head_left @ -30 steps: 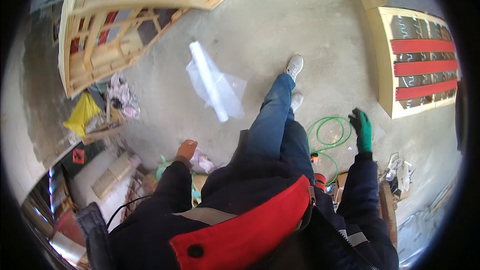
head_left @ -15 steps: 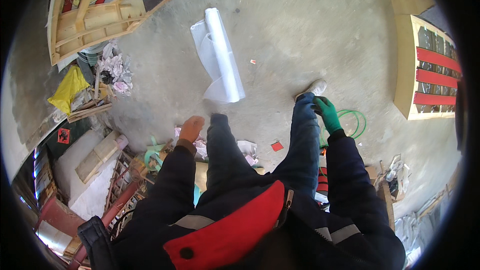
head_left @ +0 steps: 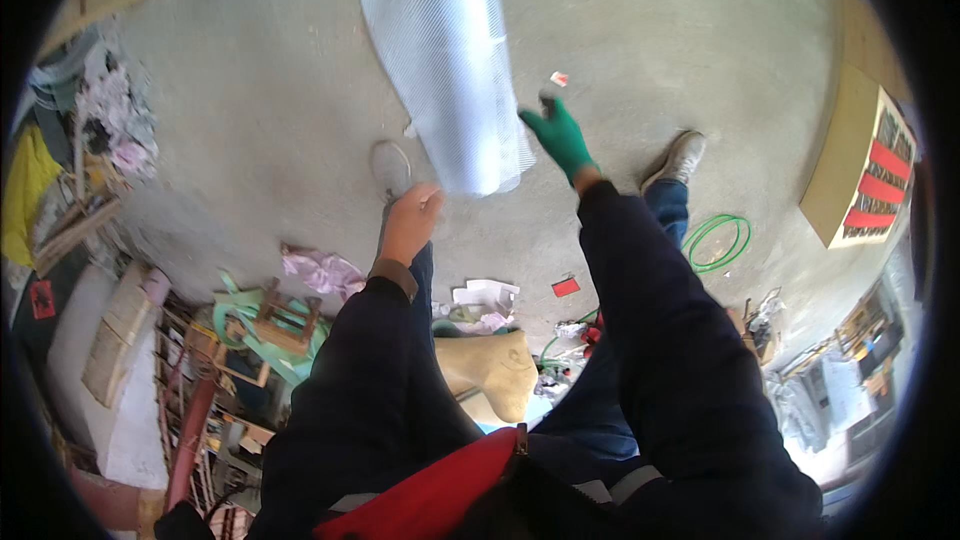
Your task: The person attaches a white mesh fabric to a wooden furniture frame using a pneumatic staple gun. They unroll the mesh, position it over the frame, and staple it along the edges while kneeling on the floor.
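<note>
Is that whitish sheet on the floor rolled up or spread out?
Partly rolled: the sheet forms a bright, rounded roll along its right side, while a loose flap lies out to the left.

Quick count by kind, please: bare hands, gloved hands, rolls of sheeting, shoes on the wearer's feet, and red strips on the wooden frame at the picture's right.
Bare hands (left hand): 1
Gloved hands (right hand, green): 1
Rolls of sheeting: 1
Shoes: 2
Red strips on the wooden frame: 3
Total: 8
</note>
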A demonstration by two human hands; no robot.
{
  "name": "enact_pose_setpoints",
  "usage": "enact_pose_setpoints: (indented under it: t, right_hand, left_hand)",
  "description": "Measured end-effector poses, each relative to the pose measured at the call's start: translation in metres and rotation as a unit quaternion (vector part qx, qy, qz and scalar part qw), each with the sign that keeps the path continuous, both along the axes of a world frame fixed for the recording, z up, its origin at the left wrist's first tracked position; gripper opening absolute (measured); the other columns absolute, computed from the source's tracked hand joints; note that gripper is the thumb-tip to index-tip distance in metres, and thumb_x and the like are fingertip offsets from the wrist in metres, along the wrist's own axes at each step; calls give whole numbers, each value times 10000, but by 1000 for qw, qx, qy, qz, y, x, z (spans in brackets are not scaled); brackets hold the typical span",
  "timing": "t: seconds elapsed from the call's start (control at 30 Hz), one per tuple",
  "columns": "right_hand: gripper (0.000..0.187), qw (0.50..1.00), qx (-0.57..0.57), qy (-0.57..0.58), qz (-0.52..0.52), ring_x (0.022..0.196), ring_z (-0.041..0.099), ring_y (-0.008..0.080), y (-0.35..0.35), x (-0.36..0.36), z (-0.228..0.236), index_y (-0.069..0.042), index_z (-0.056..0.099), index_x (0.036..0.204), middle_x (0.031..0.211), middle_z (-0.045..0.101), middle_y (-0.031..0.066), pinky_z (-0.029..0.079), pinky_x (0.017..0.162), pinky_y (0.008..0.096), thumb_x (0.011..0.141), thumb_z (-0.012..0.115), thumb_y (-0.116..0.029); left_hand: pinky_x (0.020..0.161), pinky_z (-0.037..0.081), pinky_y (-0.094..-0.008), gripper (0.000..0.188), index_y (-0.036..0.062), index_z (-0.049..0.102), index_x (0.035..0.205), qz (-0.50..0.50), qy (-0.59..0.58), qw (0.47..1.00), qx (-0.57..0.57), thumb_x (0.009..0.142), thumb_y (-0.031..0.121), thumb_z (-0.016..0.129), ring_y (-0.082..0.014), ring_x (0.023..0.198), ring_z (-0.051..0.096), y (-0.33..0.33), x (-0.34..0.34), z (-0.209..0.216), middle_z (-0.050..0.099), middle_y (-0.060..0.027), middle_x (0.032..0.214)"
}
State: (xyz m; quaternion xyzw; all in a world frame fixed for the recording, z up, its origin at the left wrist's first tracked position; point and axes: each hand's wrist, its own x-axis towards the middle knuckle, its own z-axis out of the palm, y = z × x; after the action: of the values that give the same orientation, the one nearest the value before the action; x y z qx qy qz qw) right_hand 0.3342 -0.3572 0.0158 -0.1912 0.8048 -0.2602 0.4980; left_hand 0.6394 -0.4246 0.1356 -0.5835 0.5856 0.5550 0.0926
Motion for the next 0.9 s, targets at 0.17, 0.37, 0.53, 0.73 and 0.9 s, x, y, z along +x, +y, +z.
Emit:
enact_pose_setpoints:
  t: [0.17,0.37,0.53,0.73,0.9]
  right_hand:
    - [957,969,112,165,145,1261,648,408,-132,43,-105,-34,465,1521,1370,662,223,520,1039,496,826,792,-605]
    - [306,942,57,179,278,739,759,316,-71,-14,-54,-34,754,966,812,767,158,583,734,441,936,647,-319]
    - [331,974,46,109,-193,777,691,147,120,-193,144,-38,750,1239,976,750,78,560,642,295,1064,640,-297]
    - [308,976,83,174,-101,793,678,150,247,-262,261,20,723,1209,953,721,68,544,675,298,1066,616,-232]
    - [270,971,70,16,-229,926,634,111,224,-213,244,42,701,1195,1037,705,41,521,823,259,988,620,-112]
  left_hand:
    - [880,560,-363,399,-38,700,1225,78,5,996,34,1074,323,621,-256,984,735,17,62,-58,763,-156,1094]
    - [846,556,-346,347,-26,705,1203,102,-20,995,-5,1052,277,626,-236,911,735,25,85,-100,765,-130,1042]
    - [948,554,-418,365,-13,706,1223,69,-41,993,-85,1039,293,628,-350,1081,729,-8,48,-145,763,-196,1154]
    - [1037,542,-417,898,-78,428,1516,59,25,992,-107,902,449,816,-392,1314,625,-63,-80,-238,518,-314,1528]
    - [978,564,-403,984,-203,410,1357,100,1,989,-106,734,320,964,-367,1135,666,-85,-156,-270,625,-313,1273]
